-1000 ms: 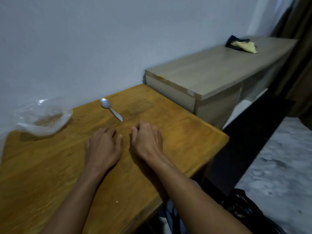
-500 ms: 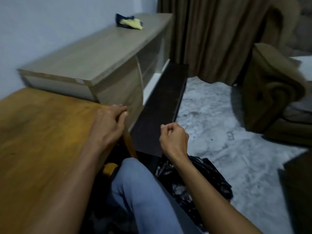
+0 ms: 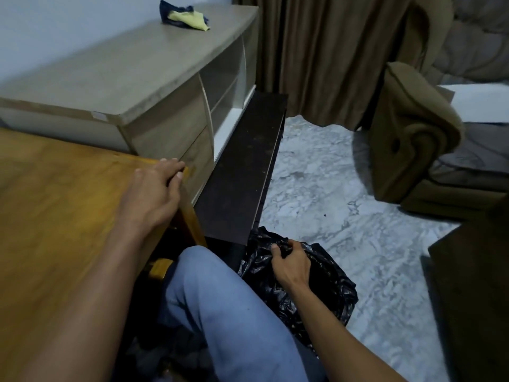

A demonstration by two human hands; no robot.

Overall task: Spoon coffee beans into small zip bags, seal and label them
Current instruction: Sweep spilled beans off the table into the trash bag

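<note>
Marble floor [image 3: 344, 194], right hand [image 3: 289, 264] gripping black bag [image 3: 330, 285]

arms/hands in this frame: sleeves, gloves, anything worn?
Both forearms are bare as far as the frame shows, with no sleeves in view. The left hand and right hand wear no gloves; no rings, watch or bands are visible on fingers or wrists. Nails look short. The only clothing visible is light blue jeans on the raised knee.

No legible text, brand or number appears anywhere; a small pale sticker [image 3: 98, 115] on the cabinet [image 3: 132, 75] edge is unreadable.
</note>
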